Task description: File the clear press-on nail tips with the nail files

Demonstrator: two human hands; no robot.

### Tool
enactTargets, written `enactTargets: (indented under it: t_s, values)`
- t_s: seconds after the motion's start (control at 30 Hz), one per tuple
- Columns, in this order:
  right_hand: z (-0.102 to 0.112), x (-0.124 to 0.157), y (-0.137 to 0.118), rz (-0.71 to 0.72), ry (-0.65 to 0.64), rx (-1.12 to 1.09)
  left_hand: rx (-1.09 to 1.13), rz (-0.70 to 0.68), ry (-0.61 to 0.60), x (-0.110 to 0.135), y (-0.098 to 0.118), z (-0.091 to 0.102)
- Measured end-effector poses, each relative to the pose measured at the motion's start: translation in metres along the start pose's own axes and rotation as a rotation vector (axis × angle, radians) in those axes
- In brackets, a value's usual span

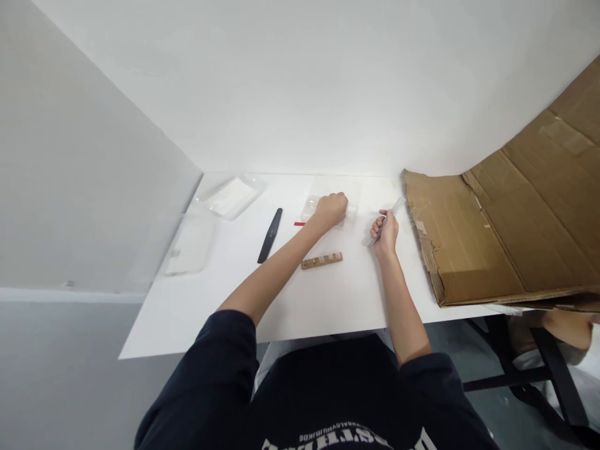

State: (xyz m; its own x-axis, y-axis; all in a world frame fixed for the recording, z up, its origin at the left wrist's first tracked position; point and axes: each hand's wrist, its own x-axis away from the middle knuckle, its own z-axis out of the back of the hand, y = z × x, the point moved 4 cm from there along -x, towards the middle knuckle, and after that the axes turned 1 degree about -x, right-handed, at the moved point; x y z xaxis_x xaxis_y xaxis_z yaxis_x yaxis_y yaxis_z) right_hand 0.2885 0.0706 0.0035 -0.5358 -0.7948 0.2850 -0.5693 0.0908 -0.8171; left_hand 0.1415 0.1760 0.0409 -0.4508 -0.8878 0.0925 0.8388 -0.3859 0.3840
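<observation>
My left hand (331,209) is closed and rests on a clear plastic bag (352,195) at the far middle of the white table (197,312); a small red strip (299,223) shows beside the bag's left edge. What its fingers grip inside the fist is hidden. My right hand (385,235) is closed on metal tweezers (392,212), which point up and to the right. A small brown wooden strip with pale pieces on it (322,260) lies on the table between my forearms, nearer to me than both hands.
A black nail file (270,234) lies left of my left arm. Two clear plastic trays (232,196) (190,245) sit at the far left. A large flattened cardboard sheet (497,237) covers the table's right side. White walls close the back and left.
</observation>
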Motion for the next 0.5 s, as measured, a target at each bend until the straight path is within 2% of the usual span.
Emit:
enactTargets:
  t_s: [0.2, 0.37, 0.4, 0.5]
  values:
    - [0.001, -0.001, -0.001, 0.004, -0.003, 0.008, 0.28, -0.033, 0.029, 0.014, -0.007, 0.022]
    - [0.0, 0.0, -0.001, 0.018, -0.019, 0.03, 0.632, -0.092, 0.025, 0.042, -0.009, 0.043]
    - [0.0, 0.0, -0.001, 0.02, -0.025, 0.037, 0.736, -0.106, 0.03, 0.049, -0.008, 0.047]
    - [-0.002, 0.001, 0.001, 0.026, -0.043, 0.07, 1.247, -0.132, -0.029, 0.069, 0.001, 0.055]
